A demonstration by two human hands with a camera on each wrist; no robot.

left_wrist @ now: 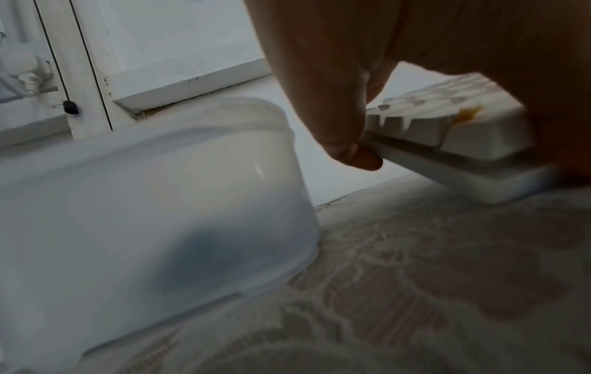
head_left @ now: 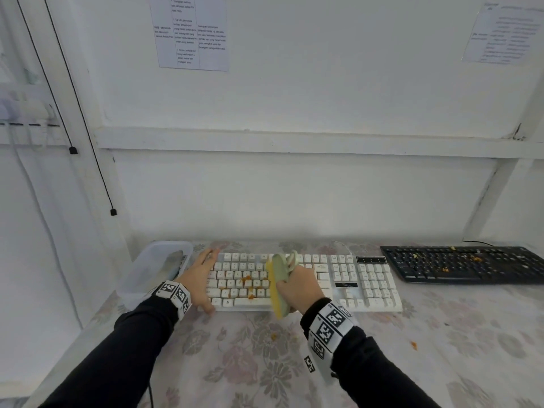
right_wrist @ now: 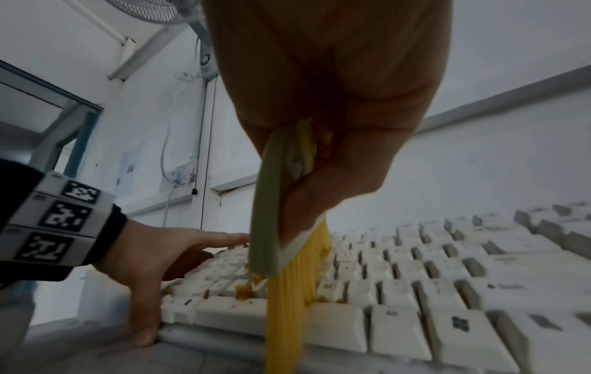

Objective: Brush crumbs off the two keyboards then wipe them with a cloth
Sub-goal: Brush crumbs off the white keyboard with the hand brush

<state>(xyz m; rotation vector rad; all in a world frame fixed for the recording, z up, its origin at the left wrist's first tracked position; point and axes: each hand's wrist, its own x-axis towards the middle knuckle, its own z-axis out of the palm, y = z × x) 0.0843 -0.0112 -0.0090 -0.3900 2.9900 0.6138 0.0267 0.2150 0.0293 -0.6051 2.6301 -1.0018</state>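
- The white keyboard [head_left: 306, 282] lies on a floral tablecloth [head_left: 250, 357], close to the wall; it serves as the landmark here.
- The left hand [head_left: 198, 279] rests on the white keyboard's left end, fingers stretched flat across the edge keys and the thumb against its near corner, nothing clasped.
- The right hand [head_left: 297, 285] is wrapped tightly round the pale green handle of a brush [head_left: 278, 285], over the middle of the white keyboard.
- In the right wrist view the brush's yellow bristles [right_wrist: 288, 303] point down onto the lower rows of keys.
- Orange crumbs [head_left: 248, 285] sit among the letter keys, just left of the bristles.
- A translucent plastic tub [head_left: 156, 267] stands just left of the white keyboard, beside the left hand.
- A black keyboard [head_left: 462, 263] lies to the right of the white keyboard, apart from it, with crumbs scattered on its keys.
- A few crumbs lie on the tablecloth in front of the white keyboard.
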